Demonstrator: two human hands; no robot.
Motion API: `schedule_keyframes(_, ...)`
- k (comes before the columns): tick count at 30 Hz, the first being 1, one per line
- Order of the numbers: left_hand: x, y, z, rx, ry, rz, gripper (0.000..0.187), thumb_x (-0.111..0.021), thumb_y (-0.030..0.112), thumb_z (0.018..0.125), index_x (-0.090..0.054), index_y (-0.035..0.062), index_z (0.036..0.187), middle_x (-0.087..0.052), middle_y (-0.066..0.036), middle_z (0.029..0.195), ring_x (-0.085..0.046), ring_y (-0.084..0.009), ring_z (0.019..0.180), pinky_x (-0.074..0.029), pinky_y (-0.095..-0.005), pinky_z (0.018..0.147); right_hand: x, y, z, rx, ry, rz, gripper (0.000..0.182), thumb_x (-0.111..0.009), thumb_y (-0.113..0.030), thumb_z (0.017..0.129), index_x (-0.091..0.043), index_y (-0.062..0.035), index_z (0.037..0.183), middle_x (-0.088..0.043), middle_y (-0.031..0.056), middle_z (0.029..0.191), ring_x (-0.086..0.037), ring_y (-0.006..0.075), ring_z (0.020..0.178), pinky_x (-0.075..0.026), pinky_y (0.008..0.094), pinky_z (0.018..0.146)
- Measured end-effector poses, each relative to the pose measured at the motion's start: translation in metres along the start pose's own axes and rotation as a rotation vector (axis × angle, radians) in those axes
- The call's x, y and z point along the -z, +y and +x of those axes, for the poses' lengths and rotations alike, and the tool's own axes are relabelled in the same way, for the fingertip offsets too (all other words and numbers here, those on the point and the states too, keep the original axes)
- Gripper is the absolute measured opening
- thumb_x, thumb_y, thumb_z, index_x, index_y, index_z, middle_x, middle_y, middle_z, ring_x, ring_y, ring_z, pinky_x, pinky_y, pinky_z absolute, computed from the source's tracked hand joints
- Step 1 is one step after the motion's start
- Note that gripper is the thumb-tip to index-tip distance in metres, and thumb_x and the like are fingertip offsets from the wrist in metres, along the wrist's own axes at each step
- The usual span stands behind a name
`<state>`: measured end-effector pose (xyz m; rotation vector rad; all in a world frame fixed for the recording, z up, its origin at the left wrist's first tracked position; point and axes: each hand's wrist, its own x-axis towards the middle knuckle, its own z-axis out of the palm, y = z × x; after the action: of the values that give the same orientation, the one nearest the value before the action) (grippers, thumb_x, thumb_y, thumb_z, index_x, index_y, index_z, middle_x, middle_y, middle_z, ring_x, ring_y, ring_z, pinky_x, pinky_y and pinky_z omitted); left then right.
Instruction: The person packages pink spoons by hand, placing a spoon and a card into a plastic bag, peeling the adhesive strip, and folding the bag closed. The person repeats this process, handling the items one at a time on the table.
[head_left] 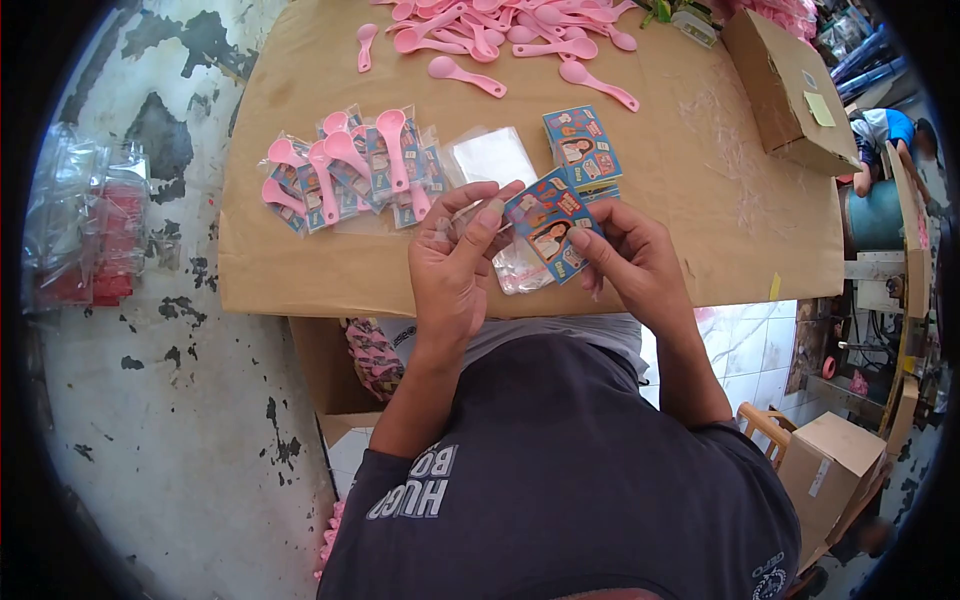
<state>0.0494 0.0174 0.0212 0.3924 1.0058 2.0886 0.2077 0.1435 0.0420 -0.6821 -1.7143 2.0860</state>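
My right hand [640, 258] grips a blue printed card [550, 225] between thumb and fingers, its picture side up. Just left of it, my left hand [452, 262] pinches a clear plastic bag [466, 216], which is partly hidden by the fingers. The card's left edge comes right up to the left fingertips. A stack of the same cards [583, 140] lies beyond my right hand. Under and behind the hands are clear bags [492, 158]. To the left sits a pile of bagged pink scoops with cards [345, 165].
Loose pink scoops [480, 30] are heaped along the table's far side. An open cardboard box [785, 95] stands at the far right of the brown-covered table [690, 200]. Plastic packs [95, 220] lie at far left. Another person [885, 130] is at the right edge.
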Motion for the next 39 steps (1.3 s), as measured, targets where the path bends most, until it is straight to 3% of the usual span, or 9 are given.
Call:
schedule_keyframes(5, 0.002, -0.006, -0.001, 0.005, -0.060, 0.002, 0.028, -0.063, 0.006, 0.100, -0.057, -0.0043, 0.126, -0.067, -0.025, 0.124, -0.071, -0.0252, 0.108, -0.059, -0.0385, 0.094, -0.007, 0.003, -0.002, 0.018, 0.021, -0.047, 0.019, -0.067, -0.017, 0.101, -0.065, 0.0004, 0.110, -0.066, -0.0001, 0.083, -0.059, 0.0034, 0.062, -0.048, 0.0208, 0.053)
schedule_keyframes(7, 0.001, -0.006, -0.001, 0.023, -0.058, 0.005, 0.030, -0.065, 0.006, 0.100, -0.057, -0.0085, 0.124, -0.071, -0.022, 0.115, -0.071, -0.0174, 0.099, -0.058, -0.0288, 0.088, -0.007, 0.003, -0.002, 0.024, 0.034, -0.062, 0.019, -0.067, -0.016, 0.101, -0.066, 0.0006, 0.109, -0.066, -0.0001, 0.082, -0.059, 0.0034, 0.062, -0.048, 0.0214, 0.053)
schedule_keyframes(12, -0.006, -0.003, -0.004, -0.006, -0.016, 0.106, 0.027, -0.067, 0.008, 0.100, -0.060, -0.0079, 0.121, -0.075, -0.017, 0.105, -0.071, -0.0147, 0.094, -0.056, -0.0256, 0.084, 0.001, 0.000, -0.002, -0.007, -0.082, -0.312, 0.019, -0.068, -0.016, 0.100, -0.067, -0.0004, 0.110, -0.065, -0.0019, 0.081, -0.057, 0.0023, 0.063, -0.046, 0.0195, 0.055)
schedule_keyframes(16, -0.003, -0.001, -0.007, -0.006, -0.062, 0.222, 0.024, -0.068, 0.009, 0.099, -0.064, -0.0057, 0.117, -0.075, -0.014, 0.103, -0.071, -0.0129, 0.092, -0.056, -0.0249, 0.083, 0.002, -0.006, 0.000, -0.006, -0.095, -0.307, 0.017, -0.068, -0.015, 0.100, -0.068, 0.0000, 0.108, -0.066, -0.0009, 0.081, -0.058, 0.0043, 0.062, -0.048, 0.0225, 0.056)
schedule_keyframes(23, -0.001, -0.003, -0.007, -0.038, -0.069, 0.172, 0.024, -0.070, 0.011, 0.098, -0.065, -0.0055, 0.114, -0.074, -0.010, 0.101, -0.071, -0.0117, 0.091, -0.056, -0.0247, 0.081, -0.006, 0.001, 0.008, 0.052, 0.016, 0.067, 0.020, -0.071, -0.011, 0.097, -0.060, 0.0002, 0.109, -0.068, 0.0033, 0.089, -0.065, 0.0081, 0.073, -0.054, 0.0230, 0.066)
schedule_keyframes(29, -0.006, 0.000, -0.012, 0.019, -0.078, 0.253, 0.034, -0.073, 0.013, 0.097, -0.064, -0.0078, 0.122, -0.075, -0.010, 0.105, -0.070, -0.0107, 0.092, -0.055, -0.0242, 0.082, -0.020, 0.006, 0.011, 0.118, 0.049, 0.116, 0.022, -0.074, -0.012, 0.095, -0.059, -0.0013, 0.109, -0.068, 0.0042, 0.094, -0.067, 0.0085, 0.081, -0.054, 0.0238, 0.070)
schedule_keyframes(32, -0.012, 0.001, -0.011, 0.001, -0.086, 0.300, 0.039, -0.072, 0.013, 0.097, -0.062, -0.0077, 0.129, -0.072, -0.014, 0.118, -0.068, -0.0122, 0.103, -0.054, -0.0265, 0.089, -0.025, 0.016, 0.015, 0.198, 0.086, 0.126, 0.022, -0.073, -0.014, 0.096, -0.060, -0.0015, 0.110, -0.069, 0.0035, 0.094, -0.067, 0.0077, 0.081, -0.054, 0.0233, 0.068)
schedule_keyframes(34, -0.018, -0.001, -0.009, -0.142, -0.121, 0.198, 0.038, -0.069, 0.011, 0.099, -0.061, -0.0067, 0.131, -0.065, -0.017, 0.132, -0.064, -0.0138, 0.113, -0.052, -0.0306, 0.097, -0.030, 0.015, 0.017, 0.211, 0.088, 0.108, 0.023, -0.072, -0.014, 0.097, -0.061, -0.0014, 0.113, -0.069, 0.0036, 0.096, -0.067, 0.0076, 0.082, -0.054, 0.0229, 0.068)
schedule_keyframes(39, -0.023, -0.001, -0.007, -0.133, -0.129, 0.157, 0.040, -0.060, 0.007, 0.102, -0.052, -0.0039, 0.140, -0.060, -0.021, 0.139, -0.061, -0.0220, 0.123, -0.051, -0.0363, 0.104, -0.032, 0.018, 0.014, 0.124, -0.026, 0.219, 0.027, -0.068, -0.013, 0.100, -0.063, 0.0009, 0.122, -0.072, 0.0058, 0.094, -0.069, 0.0081, 0.080, -0.055, 0.0237, 0.066)
